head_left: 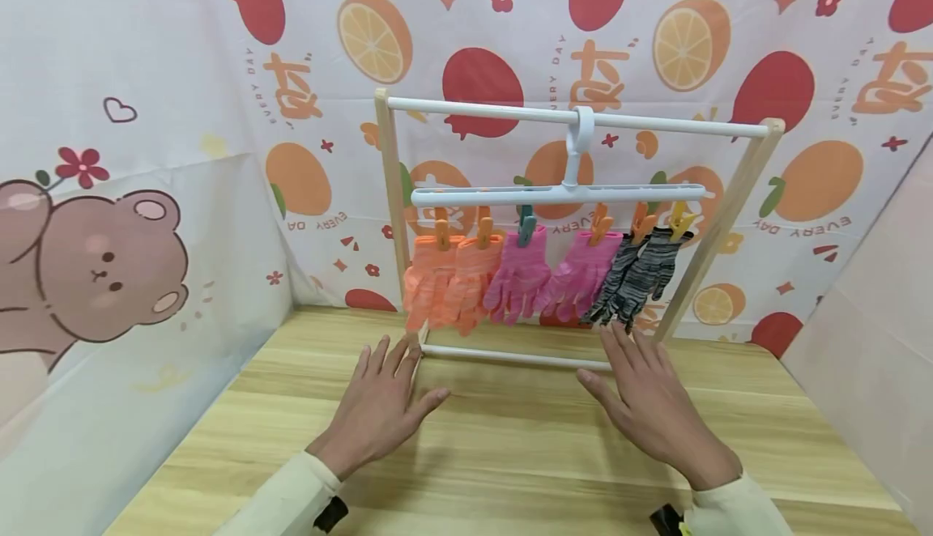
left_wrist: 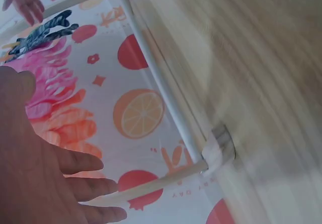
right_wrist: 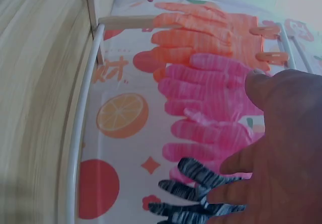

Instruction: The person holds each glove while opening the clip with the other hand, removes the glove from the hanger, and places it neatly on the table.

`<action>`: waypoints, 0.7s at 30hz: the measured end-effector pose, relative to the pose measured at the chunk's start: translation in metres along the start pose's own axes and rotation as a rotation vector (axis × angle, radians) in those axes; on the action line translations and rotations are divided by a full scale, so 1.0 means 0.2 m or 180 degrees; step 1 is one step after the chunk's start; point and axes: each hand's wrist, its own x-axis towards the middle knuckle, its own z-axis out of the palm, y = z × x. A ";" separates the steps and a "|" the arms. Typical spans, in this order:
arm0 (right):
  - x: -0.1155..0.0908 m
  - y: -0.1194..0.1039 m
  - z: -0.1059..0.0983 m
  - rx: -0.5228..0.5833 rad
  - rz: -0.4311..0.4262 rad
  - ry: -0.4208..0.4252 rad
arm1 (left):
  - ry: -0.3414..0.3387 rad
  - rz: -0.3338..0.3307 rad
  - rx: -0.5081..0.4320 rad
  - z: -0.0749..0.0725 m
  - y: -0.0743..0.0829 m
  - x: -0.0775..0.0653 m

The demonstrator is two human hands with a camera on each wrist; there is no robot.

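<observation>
A pale blue hanger [head_left: 503,196] hooks over the top bar of a wooden-sided rack [head_left: 481,108]. Clothespins hold knitted gloves below it: an orange pair [head_left: 433,277] at the left, a pink pair [head_left: 521,273] in the middle, a black-and-grey pair [head_left: 653,265] at the right. Most pegs are orange, with one teal peg [head_left: 527,227] and one yellow peg [head_left: 682,220]. My left hand [head_left: 379,410], fingers spread and holding nothing, is in front of the orange gloves. Beneath the black-and-grey gloves, my right hand [head_left: 649,398] extends its straight fingers, also holding nothing.
The rack's white lower bar [head_left: 510,355] runs just above the wood-grain table [head_left: 510,455] toward its back. Behind stands a fruit-print cloth [head_left: 313,107]; a bear-print cloth [head_left: 117,269] closes the left side and a pale one [head_left: 867,325] the right.
</observation>
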 end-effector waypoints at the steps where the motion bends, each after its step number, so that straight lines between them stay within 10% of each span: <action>1: 0.01 -0.01 0.00 0.0001 -0.0027 0.0031 | 0.0013 -0.0008 0.0009 -0.01 -0.01 0.00; 21: 0.13 -0.18 -0.01 0.0226 -0.0332 0.0602 | 0.0357 -0.0018 0.0029 -0.15 -0.09 0.07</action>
